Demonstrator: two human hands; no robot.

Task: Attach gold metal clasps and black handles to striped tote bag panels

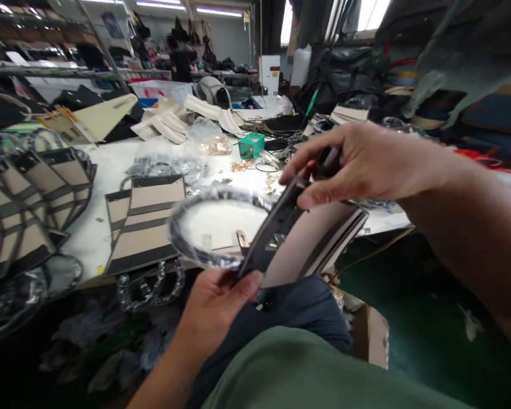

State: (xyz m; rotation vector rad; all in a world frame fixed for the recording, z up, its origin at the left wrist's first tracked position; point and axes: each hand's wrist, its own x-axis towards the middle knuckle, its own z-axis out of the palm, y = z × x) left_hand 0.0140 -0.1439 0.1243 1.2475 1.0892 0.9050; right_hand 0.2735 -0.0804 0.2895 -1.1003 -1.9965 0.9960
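In front of my lap is a bag panel [296, 247], pale pinkish-beige with dark bands, held tilted. A round bag handle [179, 224] wrapped in clear plastic sticks out from its dark edge to the left. My left hand [221, 304] grips the lower end of that edge, thumb on the near face. At the upper end, my right hand [344, 165] pinches the edge between thumb and fingers. Under its palm shows a dark rounded object [329, 162], too hidden to name. A small metal piece [276, 242] sits on the panel's dark strip.
Similar panels with wrapped handles lie in a stack [149, 218] and a fanned pile [29, 199] to the left. Behind are a green box [251, 146], scattered small brass-coloured pieces [242, 165] and plastic bags. A cardboard box [377, 335] stands on the floor at right.
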